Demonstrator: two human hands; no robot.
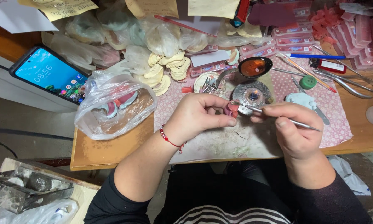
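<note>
Pink wax packets point(294, 40) lie behind; left hand point(197, 114) grips pink piece point(233, 109), right hand point(292, 130) metal tool point(277, 116).

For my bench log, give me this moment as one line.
left hand: pinches pink wax piece | right hand: holds metal wax tool, tip at piece | small burner flame lit behind

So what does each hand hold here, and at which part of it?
The left hand pinches a small pink wax piece at its sides between thumb and fingers. The right hand grips a thin metal tool around the middle of its shaft.
</note>
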